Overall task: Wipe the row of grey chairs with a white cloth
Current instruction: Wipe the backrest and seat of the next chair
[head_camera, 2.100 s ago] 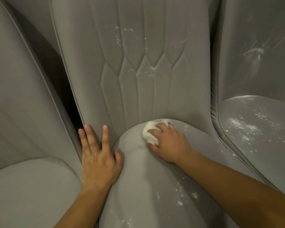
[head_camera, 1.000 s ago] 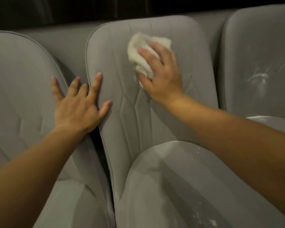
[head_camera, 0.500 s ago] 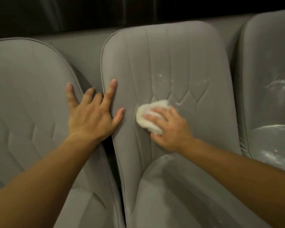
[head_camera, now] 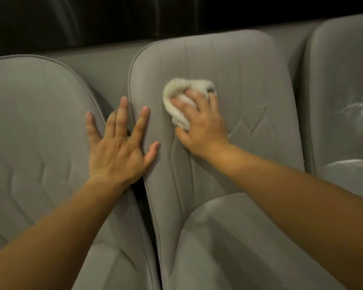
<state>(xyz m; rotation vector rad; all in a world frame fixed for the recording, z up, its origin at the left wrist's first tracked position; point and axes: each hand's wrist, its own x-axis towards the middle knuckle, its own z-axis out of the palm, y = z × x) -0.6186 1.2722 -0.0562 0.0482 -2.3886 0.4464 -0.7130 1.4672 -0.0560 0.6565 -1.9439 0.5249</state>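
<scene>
You pressed the white cloth (head_camera: pixel 177 97) to the back of the middle chair (head_camera: pixel 245 76).

Nearest you, at 6 o'clock, lay that chair's seat cushion (head_camera: pixel 228 243). Beyond it your left hand (head_camera: pixel 117 151) lay flat with fingers spread wide, holding nothing and bridging the gap between the left chair (head_camera: pixel 29 122) and the middle chair. At 3 o'clock of it, your right hand (head_camera: pixel 201 126) held the bunched cloth against the backrest, fingers curled over it and thumb under it. The cloth stuck out at 11 o'clock of that hand. Farther off at 3 o'clock, the right chair (head_camera: pixel 342 65) showed white smears (head_camera: pixel 353 106).
</scene>
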